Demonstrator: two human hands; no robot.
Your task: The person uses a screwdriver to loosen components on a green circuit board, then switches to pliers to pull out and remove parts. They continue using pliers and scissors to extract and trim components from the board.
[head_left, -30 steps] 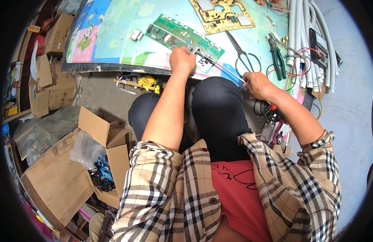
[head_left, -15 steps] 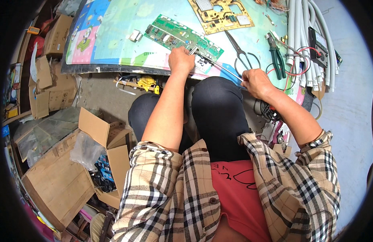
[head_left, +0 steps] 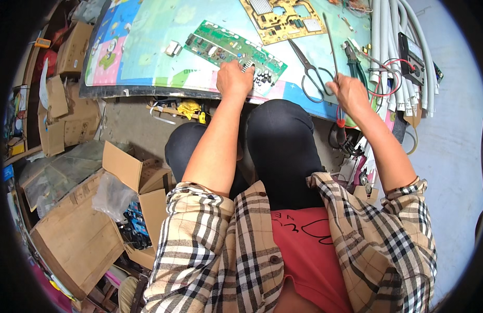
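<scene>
A long green circuit board [head_left: 228, 43] lies slantwise on the patterned table cover. My left hand [head_left: 234, 80] is closed on its near edge, beside a finned silver part [head_left: 247, 66] and several black capacitors [head_left: 263, 76]. My right hand [head_left: 351, 94] grips a long screwdriver [head_left: 330, 44], its thin shaft pointing up and away over the table. The red and dark handle end shows below the fist. Black-handled scissors [head_left: 310, 72] lie just left of my right hand. Green-handled pliers [head_left: 352, 58] lie beyond it, partly hidden.
A tan circuit board [head_left: 285, 32] lies at the far side. On the right are pale tubes [head_left: 388, 36], a black meter [head_left: 411, 60] and red leads [head_left: 390, 93]. A small silver connector [head_left: 173, 48] sits left of the green board. An opened carton [head_left: 157, 211] stands on the floor at left.
The screwdriver's shaft has swung from lying low across to the green board to pointing away over the table. My right hand has shifted slightly right and up; my left stays at the board.
</scene>
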